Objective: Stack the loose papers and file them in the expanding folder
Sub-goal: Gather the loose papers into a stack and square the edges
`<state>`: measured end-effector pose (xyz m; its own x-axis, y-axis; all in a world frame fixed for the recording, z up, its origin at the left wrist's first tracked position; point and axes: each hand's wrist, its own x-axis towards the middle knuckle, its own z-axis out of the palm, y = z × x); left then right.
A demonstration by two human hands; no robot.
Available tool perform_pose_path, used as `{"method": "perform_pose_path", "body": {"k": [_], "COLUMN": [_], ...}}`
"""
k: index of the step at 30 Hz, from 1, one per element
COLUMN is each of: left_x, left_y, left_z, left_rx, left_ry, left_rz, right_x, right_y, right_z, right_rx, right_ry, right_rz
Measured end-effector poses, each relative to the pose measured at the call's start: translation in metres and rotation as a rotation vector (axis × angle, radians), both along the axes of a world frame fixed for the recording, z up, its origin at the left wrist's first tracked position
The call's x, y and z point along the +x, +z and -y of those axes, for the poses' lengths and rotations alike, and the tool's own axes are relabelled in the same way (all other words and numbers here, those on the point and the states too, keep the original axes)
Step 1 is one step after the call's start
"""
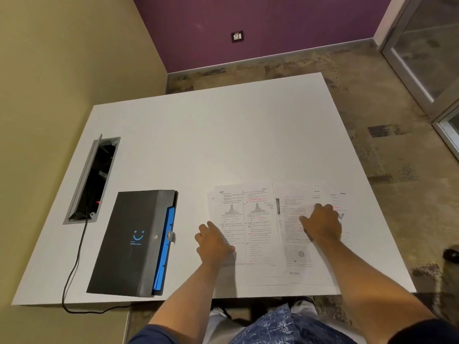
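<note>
Several loose printed papers (258,227) lie spread and overlapping near the front edge of the white table (198,135). My left hand (214,242) rests flat on the left edge of the leftmost sheet, fingers apart. My right hand (321,223) presses palm down on the right-hand sheets (293,259), fingers spread. Neither hand holds anything. The black expanding folder (131,239), with a blue smiley print and blue dividers showing along its right side, lies flat on the table to the left of the papers, apart from them.
An open grey cable box (93,178) is sunk into the table at the left, with a black cable (74,264) running from it over the front edge. A yellow wall stands left; patterned carpet surrounds the table.
</note>
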<state>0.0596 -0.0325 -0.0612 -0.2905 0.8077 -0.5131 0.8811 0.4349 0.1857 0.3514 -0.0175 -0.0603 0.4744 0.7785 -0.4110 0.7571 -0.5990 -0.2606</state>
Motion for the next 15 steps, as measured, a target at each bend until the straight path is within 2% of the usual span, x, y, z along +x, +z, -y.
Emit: {"method": "perform_pose_path", "body": {"k": [5,8,9,12,15], "left_x": [-0.007,-0.012,-0.013,-0.009,0.002], "left_y": [0.005,0.005,0.006,0.006,0.004], "left_z": [-0.004,-0.004,-0.004,-0.001,0.002], "left_rx": [-0.037,-0.026,-0.025,-0.007,0.014], "left_ry": [-0.051,-0.083,-0.088,-0.053,0.008], "left_rz": [0.07,0.093,0.088,0.071,0.061], "right_x": [-0.009,-0.019,-0.022,-0.022,-0.021], "right_y": [-0.006,-0.008,-0.008,0.0,0.002], "right_z": [-0.013,-0.017,-0.016,-0.005,0.002], "right_rx": [0.05,0.064,0.07,-0.003,-0.058], "right_ry": [-0.045,-0.009,0.004,-0.05,-0.182], "right_rz": [-0.297,-0.384,-0.323,0.071,0.067]}}
